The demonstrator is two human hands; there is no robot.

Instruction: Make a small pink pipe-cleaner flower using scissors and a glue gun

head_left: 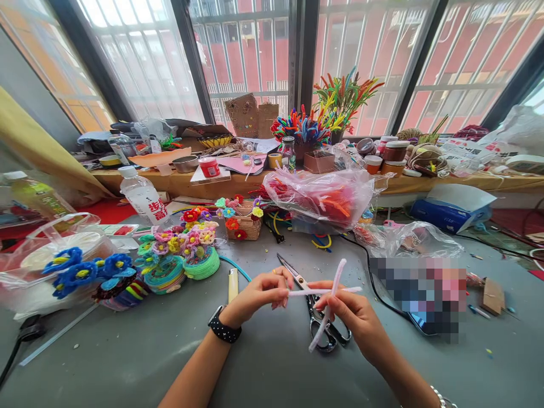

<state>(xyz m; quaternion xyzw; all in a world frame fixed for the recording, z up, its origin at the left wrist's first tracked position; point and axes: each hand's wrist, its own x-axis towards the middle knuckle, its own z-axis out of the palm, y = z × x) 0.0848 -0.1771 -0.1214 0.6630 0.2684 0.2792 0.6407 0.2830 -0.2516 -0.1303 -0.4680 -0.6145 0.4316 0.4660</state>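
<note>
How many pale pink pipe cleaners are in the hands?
2: the level pipe cleaner pinched by the left hand, and the slanted pipe cleaner in the right hand, crossing it. None seems hidden.

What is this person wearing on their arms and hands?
Both forearms are bare, with no sleeves or gloves. Behind the left hand, a black band with small white dots circles the wrist, like a watch strap. Behind the right hand, a silvery bracelet shows at the picture's edge.
</note>
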